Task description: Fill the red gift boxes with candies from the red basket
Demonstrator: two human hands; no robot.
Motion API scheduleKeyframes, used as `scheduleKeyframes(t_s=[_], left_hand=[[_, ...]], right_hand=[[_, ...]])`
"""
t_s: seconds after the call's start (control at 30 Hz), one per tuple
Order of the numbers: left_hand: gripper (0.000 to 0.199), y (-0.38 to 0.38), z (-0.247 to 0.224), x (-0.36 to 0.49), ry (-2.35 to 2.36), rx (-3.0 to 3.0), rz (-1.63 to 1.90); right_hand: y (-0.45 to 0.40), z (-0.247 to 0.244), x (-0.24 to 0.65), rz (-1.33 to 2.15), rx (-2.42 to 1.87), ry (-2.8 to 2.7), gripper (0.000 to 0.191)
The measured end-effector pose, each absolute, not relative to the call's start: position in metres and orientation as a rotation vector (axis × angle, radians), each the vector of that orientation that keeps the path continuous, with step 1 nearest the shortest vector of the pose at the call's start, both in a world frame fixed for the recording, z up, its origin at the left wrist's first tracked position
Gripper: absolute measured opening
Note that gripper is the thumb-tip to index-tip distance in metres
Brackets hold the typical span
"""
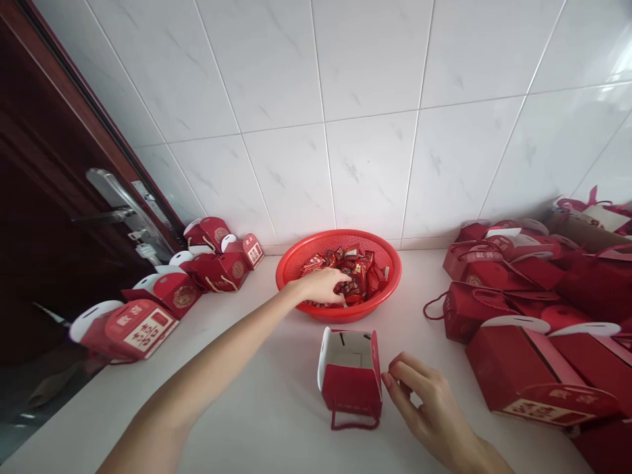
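Note:
My left hand (326,286) reaches into a red plastic basket (291,263), its fingers over the red-wrapped candies (363,280). Thumb and fingers look apart, and I make out nothing held between them. In front of the basket stands a small red gift box (351,388) with its top open and its pale inside showing. A red cord handle (355,426) hangs down its near side. Just right of this box is my right hand (427,401), with fingers curled and thumb and index tips together. Nothing shows in that pinch; I cannot tell whether the tips touch the box.
Several red gift boxes (143,329) stand along the left edge of the white table (237,408). More red boxes (523,368) crowd the right side. Behind is a white tiled wall (370,164). A dark door (44,164) with a metal handle (111,197) is at the left.

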State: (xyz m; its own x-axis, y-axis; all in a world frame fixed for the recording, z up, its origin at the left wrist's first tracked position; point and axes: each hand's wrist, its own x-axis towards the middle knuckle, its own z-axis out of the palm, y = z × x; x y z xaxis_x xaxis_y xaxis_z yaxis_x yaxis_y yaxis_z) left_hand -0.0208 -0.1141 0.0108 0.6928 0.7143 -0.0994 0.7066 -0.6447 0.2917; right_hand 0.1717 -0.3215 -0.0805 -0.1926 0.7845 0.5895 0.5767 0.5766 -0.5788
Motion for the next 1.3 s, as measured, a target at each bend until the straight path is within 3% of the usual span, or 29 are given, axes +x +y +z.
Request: scheduleKeyframes(t_s=[0.07, 0.23, 0.67, 0.9, 1.03, 1.2, 1.3], left_hand=[[0.043, -0.112, 0.006, -0.009, 1.116, 2.599, -0.005], [0.010, -0.102, -0.001, 0.003, 1.083, 2.572, -0.029], [0.051, -0.099, 0.034, -0.036, 1.327, 2.406, 0.427], [0.034, -0.180, 0.041, -0.004, 1.300, 2.598, 0.686], [0.014, -0.235, 0.031, 0.039, 0.840, 3.082, 0.474], [0.022, -0.250, 0.020, 0.067, 0.646, 3.183, 0.368], [0.026, -0.241, 0.028, 0.061, 0.517, 3.024, 0.346]], right_hand=[[-0.321, -0.081, 0.172, 0.299, -1.121, -1.888, 0.032], [-0.321, -0.081, 0.174, 0.308, -1.138, -1.888, 0.032], [-0.318, -0.064, 0.184, 0.432, -1.221, -1.654, 0.038], [-0.321, -0.058, 0.186, 0.678, -1.150, -1.333, 0.031], [-0.324, -0.075, 0.186, 0.903, -1.044, -1.121, 0.049], [-0.319, -0.082, 0.192, 1.038, -1.068, -0.705, 0.052], [-0.312, -0.070, 0.193, 1.069, -1.037, -0.717, 0.038]])
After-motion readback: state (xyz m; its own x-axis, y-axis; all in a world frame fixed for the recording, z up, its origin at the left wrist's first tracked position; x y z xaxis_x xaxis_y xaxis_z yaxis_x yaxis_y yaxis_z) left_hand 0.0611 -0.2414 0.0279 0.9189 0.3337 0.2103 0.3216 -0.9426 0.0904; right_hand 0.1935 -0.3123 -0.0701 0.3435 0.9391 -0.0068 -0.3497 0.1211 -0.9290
